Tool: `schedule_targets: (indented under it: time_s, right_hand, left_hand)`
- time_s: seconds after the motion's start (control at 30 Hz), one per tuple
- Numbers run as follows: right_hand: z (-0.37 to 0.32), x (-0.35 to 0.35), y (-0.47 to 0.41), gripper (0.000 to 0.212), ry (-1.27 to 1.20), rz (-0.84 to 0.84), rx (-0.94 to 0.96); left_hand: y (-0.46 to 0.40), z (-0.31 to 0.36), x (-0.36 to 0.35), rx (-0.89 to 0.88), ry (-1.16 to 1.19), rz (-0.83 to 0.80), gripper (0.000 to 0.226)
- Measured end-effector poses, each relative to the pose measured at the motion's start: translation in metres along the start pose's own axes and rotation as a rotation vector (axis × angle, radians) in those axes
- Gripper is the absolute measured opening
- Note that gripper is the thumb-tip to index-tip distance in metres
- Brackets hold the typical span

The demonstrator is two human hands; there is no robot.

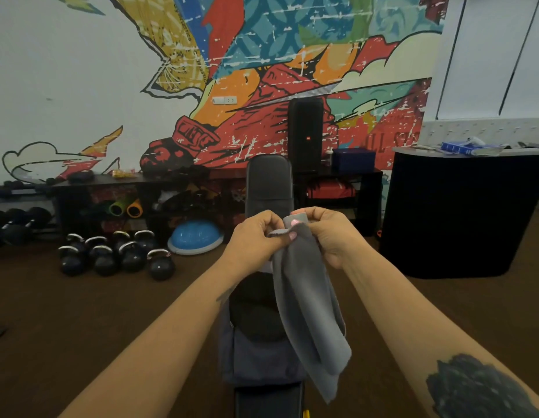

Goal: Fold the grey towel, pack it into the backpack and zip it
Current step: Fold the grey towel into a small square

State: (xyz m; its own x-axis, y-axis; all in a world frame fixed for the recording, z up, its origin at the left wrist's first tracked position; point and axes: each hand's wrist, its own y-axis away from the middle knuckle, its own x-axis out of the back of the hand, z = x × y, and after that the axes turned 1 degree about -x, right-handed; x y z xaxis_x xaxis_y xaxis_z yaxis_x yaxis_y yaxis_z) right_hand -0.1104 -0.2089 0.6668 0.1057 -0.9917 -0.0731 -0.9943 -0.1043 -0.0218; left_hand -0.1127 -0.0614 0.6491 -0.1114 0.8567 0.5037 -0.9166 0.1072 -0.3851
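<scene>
Pinching the top edge of the grey towel (pixel 307 297) between left hand (pixel 256 236) and right hand (pixel 328 236), both grips hold it hanging above the backpack (pixel 256 351) on the counter (pixel 268 182), so folding seems underway, and halving it neatly looks next.
</scene>
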Motion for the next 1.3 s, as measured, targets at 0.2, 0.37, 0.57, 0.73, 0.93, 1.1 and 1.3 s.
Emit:
schedule_targets:
  time_s: [0.2, 0.37, 0.57, 0.73, 0.93, 1.1, 1.3]
  right_hand:
    - [-0.001, 0.003, 0.004, 0.006, 0.050, -0.021, 0.043]
    - [0.001, 0.004, 0.005, 0.009, -0.069, -0.051, 0.026]
    - [0.001, 0.003, 0.007, 0.013, -0.125, -0.036, 0.007]
    - [0.004, 0.001, 0.006, 0.017, -0.119, -0.011, 0.028]
    - [0.008, 0.001, 0.009, 0.016, -0.105, 0.001, 0.047]
    - [0.009, 0.000, 0.013, 0.019, -0.127, -0.055, 0.052]
    - [0.009, 0.000, 0.016, 0.027, -0.201, -0.133, 0.097]
  left_hand:
    - [-0.001, 0.002, 0.004, -0.098, 0.008, 0.048, 0.015]
    - [0.000, 0.003, 0.003, -0.113, 0.012, 0.070, 0.011]
    - [0.000, -0.002, 0.000, -0.059, -0.023, 0.087, 0.016]
    - [0.001, 0.001, -0.004, -0.098, -0.055, 0.125, 0.023]
    - [-0.001, -0.001, -0.008, -0.127, -0.078, 0.193, 0.021]
    - [-0.003, 0.000, -0.012, -0.108, -0.036, 0.231, 0.018]
    - [-0.006, 0.004, -0.014, -0.065, 0.088, 0.246, 0.021]
